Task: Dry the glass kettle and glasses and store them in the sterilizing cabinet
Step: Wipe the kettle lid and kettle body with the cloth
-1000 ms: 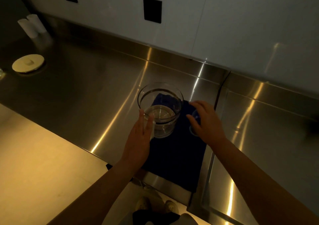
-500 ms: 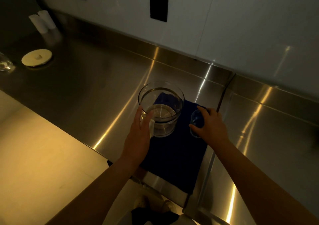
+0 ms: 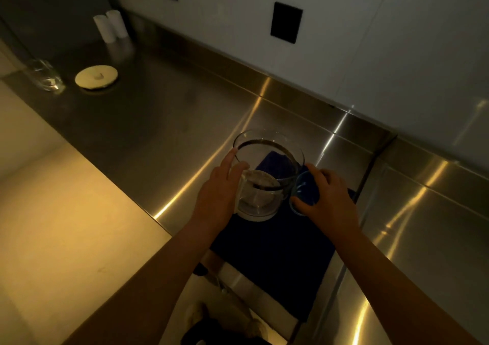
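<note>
A wide glass kettle (image 3: pixel 267 175) stands on a dark blue cloth (image 3: pixel 275 249) spread on the steel counter. My left hand (image 3: pixel 217 193) holds the kettle's left side at its white handle, with the index finger stretched up to the rim. Just right of the kettle, my right hand (image 3: pixel 330 199) is curled round a small glass (image 3: pixel 303 193) that sits on the cloth. Another clear glass (image 3: pixel 46 76) stands far left on the counter. A round cream lid (image 3: pixel 96 77) lies beside it.
The steel counter (image 3: pixel 164 122) runs back to a white wall with two black sockets (image 3: pixel 285 23). Two white cylinders (image 3: pixel 111 28) stand in the far left corner. A seam separates a second steel surface (image 3: pixel 428 233) on the right. The cloth hangs over the front edge.
The view has shifted so the far-left glass now shows. My right hand has closed round the small glass, and my left hand has settled against the kettle's handle.
</note>
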A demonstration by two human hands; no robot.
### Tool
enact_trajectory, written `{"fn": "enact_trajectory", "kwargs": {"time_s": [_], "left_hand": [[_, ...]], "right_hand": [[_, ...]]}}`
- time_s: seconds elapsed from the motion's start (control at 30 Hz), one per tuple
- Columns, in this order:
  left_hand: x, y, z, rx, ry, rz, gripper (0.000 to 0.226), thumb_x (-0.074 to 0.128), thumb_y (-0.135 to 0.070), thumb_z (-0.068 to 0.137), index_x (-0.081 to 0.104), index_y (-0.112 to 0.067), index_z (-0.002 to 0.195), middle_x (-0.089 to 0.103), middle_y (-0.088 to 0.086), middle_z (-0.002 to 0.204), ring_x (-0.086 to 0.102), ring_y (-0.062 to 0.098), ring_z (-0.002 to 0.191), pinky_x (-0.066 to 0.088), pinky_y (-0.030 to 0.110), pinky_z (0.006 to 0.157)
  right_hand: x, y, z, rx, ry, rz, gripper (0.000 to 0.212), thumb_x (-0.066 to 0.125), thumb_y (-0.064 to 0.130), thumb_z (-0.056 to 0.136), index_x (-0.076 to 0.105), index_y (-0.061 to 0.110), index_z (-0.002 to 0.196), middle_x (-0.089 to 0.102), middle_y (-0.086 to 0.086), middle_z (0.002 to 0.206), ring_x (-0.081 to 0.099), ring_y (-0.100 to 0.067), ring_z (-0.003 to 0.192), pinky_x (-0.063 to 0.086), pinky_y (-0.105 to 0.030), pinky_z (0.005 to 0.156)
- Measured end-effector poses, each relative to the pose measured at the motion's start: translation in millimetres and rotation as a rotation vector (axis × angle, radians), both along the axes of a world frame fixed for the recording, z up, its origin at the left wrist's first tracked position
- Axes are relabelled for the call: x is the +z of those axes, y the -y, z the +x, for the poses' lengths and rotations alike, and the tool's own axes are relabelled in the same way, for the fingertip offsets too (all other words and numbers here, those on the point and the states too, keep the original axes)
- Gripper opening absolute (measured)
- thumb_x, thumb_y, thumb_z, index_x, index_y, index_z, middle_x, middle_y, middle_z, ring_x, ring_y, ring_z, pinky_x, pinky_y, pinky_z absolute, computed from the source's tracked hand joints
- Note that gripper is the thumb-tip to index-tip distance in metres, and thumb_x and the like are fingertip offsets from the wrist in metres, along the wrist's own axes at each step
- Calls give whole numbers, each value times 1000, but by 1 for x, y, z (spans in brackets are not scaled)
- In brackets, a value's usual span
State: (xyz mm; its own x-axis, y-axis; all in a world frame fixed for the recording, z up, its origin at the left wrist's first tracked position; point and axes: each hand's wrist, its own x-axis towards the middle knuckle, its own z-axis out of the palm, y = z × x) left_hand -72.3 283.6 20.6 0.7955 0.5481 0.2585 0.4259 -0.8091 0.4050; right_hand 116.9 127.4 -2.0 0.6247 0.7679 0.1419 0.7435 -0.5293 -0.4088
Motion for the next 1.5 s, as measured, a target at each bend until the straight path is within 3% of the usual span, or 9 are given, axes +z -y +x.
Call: {"fn": "enact_trajectory", "kwargs": {"time_s": [0.13,0.27,0.37,0.5,0.73,0.83,1.17,1.4,1.5], "left_hand": [[18,-26,-12,28,34,35,61,79,-6,71,52,-14,125,33,12,149,54,31,110,52,39,76],[27,-68,-37,81,109,78,45,62,-6,80,53,-14,124,40,13,143,55,34,110,55,44,76],[30,-113,-69,126,88,71,50,61,-12,79,50,-15,128,39,12,144,52,32,114,54,45,80],[37,-181,-119,126,68,82,62,79,-7,67,51,-15,121,47,13,134,56,31,107,48,31,74],[37,-294,-199,223,93,34,60,79,-11,68,50,-23,119,48,1,129,56,19,103,37,10,71],[37,-333,-221,239,74,67,69,85,-9,58,51,-16,119,49,8,130,59,26,100,43,20,65],[18,-478,-236,350,132,28,56,76,-10,70,51,-21,119,42,3,137,58,25,105,51,24,61],[1,-571,-236,369,147,-44,68,81,-15,61,49,-24,120,39,1,138,58,27,104,51,22,63],[-4,-601,-239,356,135,-69,75,81,-7,57,46,-26,120,35,0,139,59,26,100,45,15,61]], "right_hand": [[7,-21,-12,9,27,-2,87,69,53,73,26,35,146,40,-6,136,41,-26,123,46,-31,76],[15,-65,-40,22,16,49,85,72,50,73,29,35,145,42,-5,136,42,-25,122,45,-29,78],[20,-115,-71,48,30,69,84,71,51,74,29,33,145,43,-5,136,43,-23,121,43,-25,78],[26,-194,-121,51,5,106,83,69,55,74,29,37,144,42,-3,137,41,-23,122,46,-31,83],[25,-327,-189,159,-46,119,86,70,54,73,25,36,144,40,-1,137,42,-19,121,46,-33,89],[21,-373,-205,203,-84,103,86,70,54,72,26,35,144,41,-1,136,43,-19,121,47,-34,90],[5,-533,-202,199,-104,5,88,75,50,70,32,27,143,43,-4,138,42,-22,124,48,-38,92],[-16,-654,-174,152,-145,-46,90,81,40,67,32,27,142,39,-7,140,39,-26,126,47,-42,93],[-24,-691,-169,132,-153,-65,89,80,40,67,32,28,141,38,-7,140,40,-27,124,48,-43,92]]}}
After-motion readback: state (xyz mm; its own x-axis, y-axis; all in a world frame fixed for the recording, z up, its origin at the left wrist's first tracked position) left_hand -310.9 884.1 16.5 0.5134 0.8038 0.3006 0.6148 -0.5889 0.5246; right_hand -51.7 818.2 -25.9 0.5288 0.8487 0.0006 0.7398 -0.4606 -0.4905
